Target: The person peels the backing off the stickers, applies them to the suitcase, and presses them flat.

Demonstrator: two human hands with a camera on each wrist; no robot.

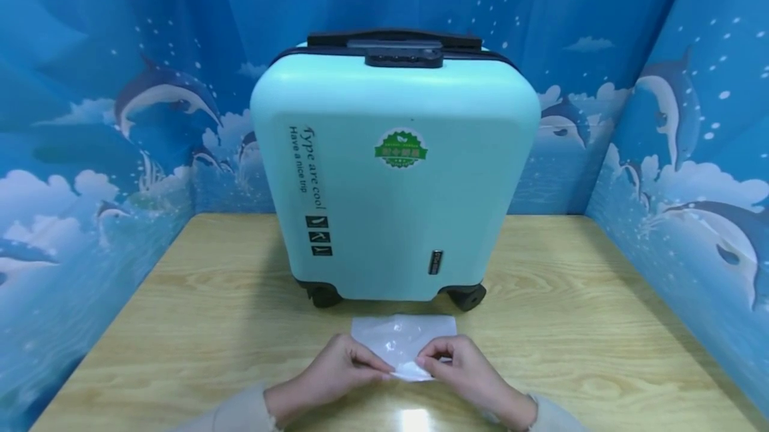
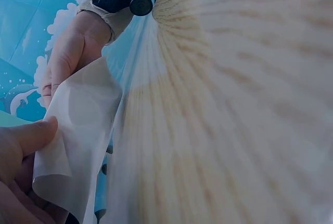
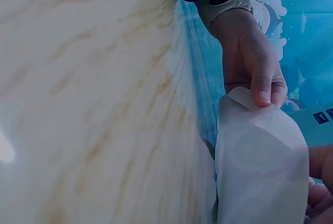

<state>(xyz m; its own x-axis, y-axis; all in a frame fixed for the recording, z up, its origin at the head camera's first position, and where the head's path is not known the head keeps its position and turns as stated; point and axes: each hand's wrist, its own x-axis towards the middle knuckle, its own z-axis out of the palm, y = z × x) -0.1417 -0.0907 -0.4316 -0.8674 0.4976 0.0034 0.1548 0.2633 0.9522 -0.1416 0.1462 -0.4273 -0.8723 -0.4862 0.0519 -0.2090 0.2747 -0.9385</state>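
A thin, glossy white sheet [image 1: 390,333] is held in front of the suitcase; I cannot tell whether it is paper or plastic. My left hand [image 1: 348,368] pinches its near edge between thumb and fingers. On the other side, my right hand [image 1: 462,365] pinches it close to the near right corner. The left wrist view shows the white sheet [image 2: 86,109] bent, with a fold beside the left thumb [image 2: 36,135]. In the right wrist view, the left hand [image 3: 255,65] grips one end of the sheet [image 3: 263,151], and the right fingers are partly cut off by the frame.
A mint-green suitcase [image 1: 372,218] stands upright on black wheels [image 1: 468,297] just behind the sheet, with a green round sticker [image 1: 401,149] on its front. The wood-grain table [image 1: 571,325] is bordered by blue dolphin-print curtains [image 1: 78,118] at back and sides.
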